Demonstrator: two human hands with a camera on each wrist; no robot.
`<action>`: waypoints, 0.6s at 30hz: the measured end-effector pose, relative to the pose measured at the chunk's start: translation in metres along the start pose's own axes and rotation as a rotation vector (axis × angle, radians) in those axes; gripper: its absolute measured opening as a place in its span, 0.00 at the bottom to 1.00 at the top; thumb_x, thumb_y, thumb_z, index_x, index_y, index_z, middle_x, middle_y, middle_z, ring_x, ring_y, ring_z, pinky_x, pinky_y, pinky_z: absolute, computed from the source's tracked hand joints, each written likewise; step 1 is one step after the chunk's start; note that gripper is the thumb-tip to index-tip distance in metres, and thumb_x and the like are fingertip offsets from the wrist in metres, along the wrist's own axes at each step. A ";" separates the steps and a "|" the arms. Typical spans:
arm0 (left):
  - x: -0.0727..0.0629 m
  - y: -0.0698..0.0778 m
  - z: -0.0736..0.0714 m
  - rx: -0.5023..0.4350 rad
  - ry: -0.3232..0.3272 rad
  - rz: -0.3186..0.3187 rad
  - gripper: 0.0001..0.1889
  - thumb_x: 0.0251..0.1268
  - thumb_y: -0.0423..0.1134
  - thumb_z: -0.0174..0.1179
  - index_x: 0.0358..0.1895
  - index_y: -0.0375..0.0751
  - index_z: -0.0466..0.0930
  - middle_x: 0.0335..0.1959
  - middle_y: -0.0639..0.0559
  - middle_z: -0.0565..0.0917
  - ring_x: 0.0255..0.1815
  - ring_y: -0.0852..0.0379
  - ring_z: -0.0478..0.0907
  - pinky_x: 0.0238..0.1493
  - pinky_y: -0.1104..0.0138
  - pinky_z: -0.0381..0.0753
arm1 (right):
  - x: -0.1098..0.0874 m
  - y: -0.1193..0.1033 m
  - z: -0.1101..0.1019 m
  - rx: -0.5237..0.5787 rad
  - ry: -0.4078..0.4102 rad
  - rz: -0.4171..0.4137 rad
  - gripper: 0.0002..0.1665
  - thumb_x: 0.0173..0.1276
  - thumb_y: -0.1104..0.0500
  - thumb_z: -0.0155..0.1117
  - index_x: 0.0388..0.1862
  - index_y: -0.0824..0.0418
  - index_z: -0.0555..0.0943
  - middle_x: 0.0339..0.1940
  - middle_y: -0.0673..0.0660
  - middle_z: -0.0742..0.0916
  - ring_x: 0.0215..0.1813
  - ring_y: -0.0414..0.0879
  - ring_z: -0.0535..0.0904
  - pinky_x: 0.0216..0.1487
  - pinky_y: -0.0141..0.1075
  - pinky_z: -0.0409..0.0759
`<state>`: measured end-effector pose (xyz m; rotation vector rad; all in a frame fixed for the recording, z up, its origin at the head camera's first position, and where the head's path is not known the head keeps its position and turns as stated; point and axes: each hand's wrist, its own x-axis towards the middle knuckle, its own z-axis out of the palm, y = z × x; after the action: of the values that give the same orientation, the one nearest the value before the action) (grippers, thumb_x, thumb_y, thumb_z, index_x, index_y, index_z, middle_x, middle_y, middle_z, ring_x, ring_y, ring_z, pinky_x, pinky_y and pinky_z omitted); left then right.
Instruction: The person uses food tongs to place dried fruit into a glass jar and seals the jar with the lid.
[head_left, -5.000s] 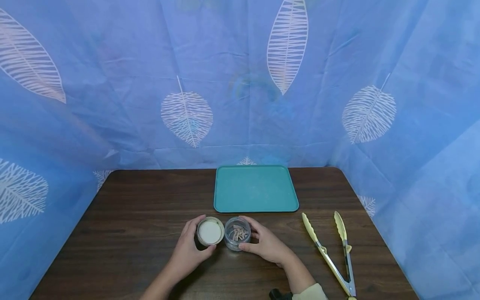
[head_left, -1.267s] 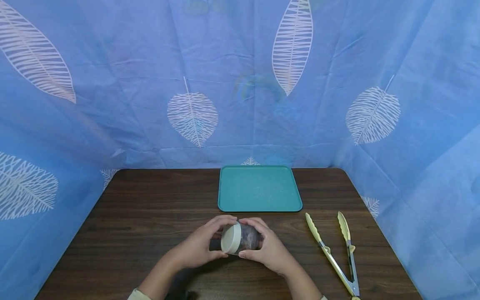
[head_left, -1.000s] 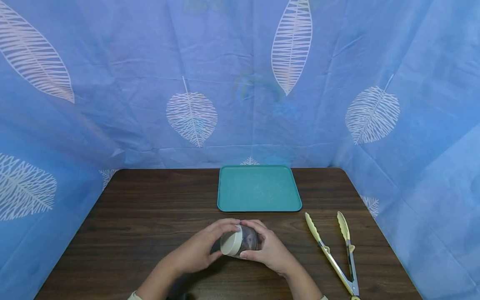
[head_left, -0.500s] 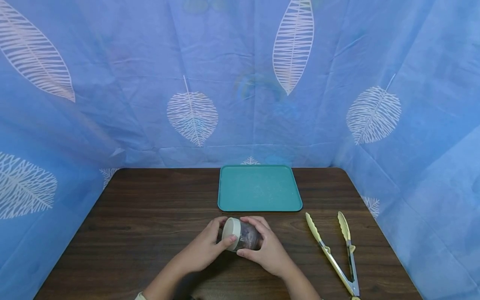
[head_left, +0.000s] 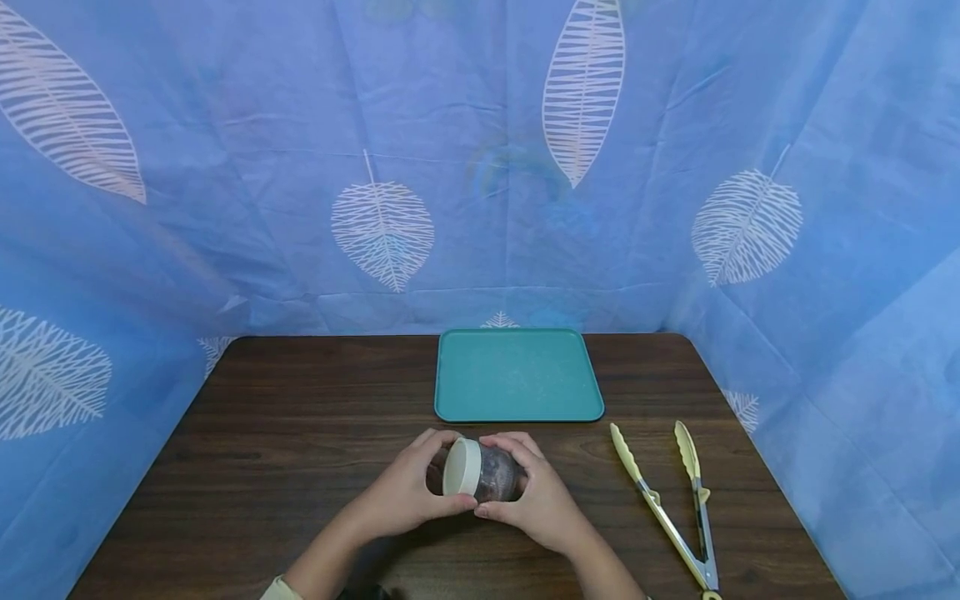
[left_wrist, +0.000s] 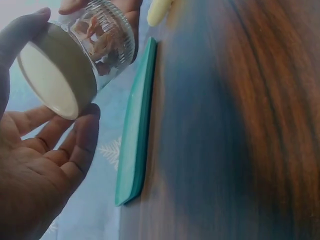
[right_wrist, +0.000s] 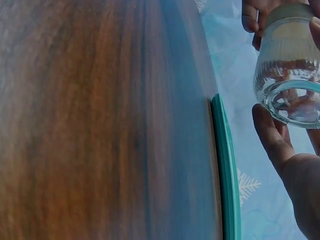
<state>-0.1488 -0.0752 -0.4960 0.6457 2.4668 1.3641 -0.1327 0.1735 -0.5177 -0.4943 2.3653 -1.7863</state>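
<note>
A glass jar (head_left: 498, 475) with small brownish pieces inside is held tilted on its side above the table, its cream lid (head_left: 461, 468) facing left. My right hand (head_left: 542, 500) grips the jar's body, thumb in front and fingers over the far side. In the right wrist view, the jar's clear base (right_wrist: 295, 102) sits beside the fingertips. My left hand (head_left: 405, 492) holds the lid by its edge. The left wrist view shows its thumb on one side of the lid (left_wrist: 60, 70) and its fingertips at the opposite rim. The lid sits on the jar's mouth.
A teal tray (head_left: 519, 375) lies behind the hands on the dark wooden table (head_left: 300, 417). Spread tongs (head_left: 675, 529) with pale yellow tips lie to the right. A blue leaf-patterned cloth (head_left: 465, 233) hangs round the table's back and sides.
Five seconds ago the lid was apart in the left hand, beside the upright uncovered jar. Now it sits on the tilted jar. Over the last second the left fingers and thumb shift around the lid.
</note>
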 end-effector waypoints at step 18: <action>-0.003 -0.016 0.011 -0.069 0.088 0.074 0.46 0.55 0.53 0.85 0.77 0.56 0.72 0.65 0.58 0.79 0.56 0.60 0.79 0.55 0.66 0.86 | -0.003 0.009 -0.001 0.194 -0.071 -0.068 0.49 0.65 0.60 0.84 0.80 0.60 0.69 0.74 0.58 0.72 0.70 0.41 0.76 0.67 0.30 0.83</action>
<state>-0.1454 -0.0757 -0.5155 0.6819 2.4734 1.5297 -0.1321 0.1774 -0.5262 -0.6068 2.1251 -1.9666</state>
